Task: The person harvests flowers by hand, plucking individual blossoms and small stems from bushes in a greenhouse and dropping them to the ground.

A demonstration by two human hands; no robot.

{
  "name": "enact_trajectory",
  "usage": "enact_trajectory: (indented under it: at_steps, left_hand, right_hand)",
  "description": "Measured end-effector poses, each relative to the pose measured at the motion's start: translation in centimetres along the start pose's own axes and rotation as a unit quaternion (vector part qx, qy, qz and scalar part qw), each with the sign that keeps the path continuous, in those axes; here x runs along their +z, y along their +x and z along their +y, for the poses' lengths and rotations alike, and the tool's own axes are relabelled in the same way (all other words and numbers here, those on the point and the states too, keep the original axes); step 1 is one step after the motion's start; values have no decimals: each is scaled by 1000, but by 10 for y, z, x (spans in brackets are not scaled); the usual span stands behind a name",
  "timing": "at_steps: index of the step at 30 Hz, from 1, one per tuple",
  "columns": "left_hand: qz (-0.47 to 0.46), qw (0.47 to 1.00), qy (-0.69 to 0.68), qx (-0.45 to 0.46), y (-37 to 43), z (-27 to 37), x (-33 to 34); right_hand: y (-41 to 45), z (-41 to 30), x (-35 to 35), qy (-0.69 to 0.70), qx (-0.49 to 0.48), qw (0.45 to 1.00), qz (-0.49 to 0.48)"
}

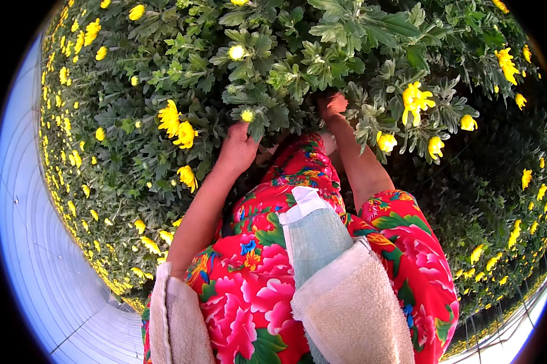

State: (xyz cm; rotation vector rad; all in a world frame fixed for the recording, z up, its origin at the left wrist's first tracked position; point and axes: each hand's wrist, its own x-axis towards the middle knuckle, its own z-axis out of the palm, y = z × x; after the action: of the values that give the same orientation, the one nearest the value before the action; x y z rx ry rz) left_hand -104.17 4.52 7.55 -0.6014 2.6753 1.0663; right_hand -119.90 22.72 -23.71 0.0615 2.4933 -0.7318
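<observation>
My left hand (238,149) reaches into the leafy chrysanthemum plants (273,109), its back towards me. Leaves and a pale yellow bud (247,116) stand over its fingertips, so any stem in its grip is hidden. Farther right, my right hand (335,103) is bent down among the dark foliage. It looks slightly blurred, and the fingers disappear below the leaves. Between my two hands, green shoots hang over my knees. Beside my left wrist are open yellow flowers (186,134); another yellow flower (416,103) stands right of my right hand.
Dense flowering plants surround me on both sides. A shaded gap (437,182) lies to my right. Towels (350,291) hang over my red floral clothing (255,291). Curved translucent greenhouse sheeting (27,182) shows at left, and thin frame bars (501,327) at lower right.
</observation>
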Motion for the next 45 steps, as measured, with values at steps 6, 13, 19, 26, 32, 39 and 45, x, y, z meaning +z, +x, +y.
enact_trajectory:
  at_steps: [6,13,19,26,32,39,45]
  left_hand:
    - [-11,995,-92,27,-3,20,-8]
    - [-11,994,-66,83,-6,31,-21]
    - [-36,997,-56,24,-15,31,-19]
    - [-53,997,-57,25,-13,28,-21]
    - [-38,990,-134,24,-15,1,-8]
    - [-170,940,-273,114,-3,34,4]
    - [-130,942,-308,41,-5,5,26]
  right_hand:
    - [-34,-2,-25,20,-75,992,95]
    - [-156,-47,-123,11,-188,981,42]
    - [-42,19,-68,-2,-49,997,54]
    - [-12,-18,-71,-20,-8,995,99]
    - [-37,-34,-89,-39,-59,992,105]
    - [-2,2,-52,-54,-40,996,-61]
    - [-22,-4,-61,-111,-50,992,28]
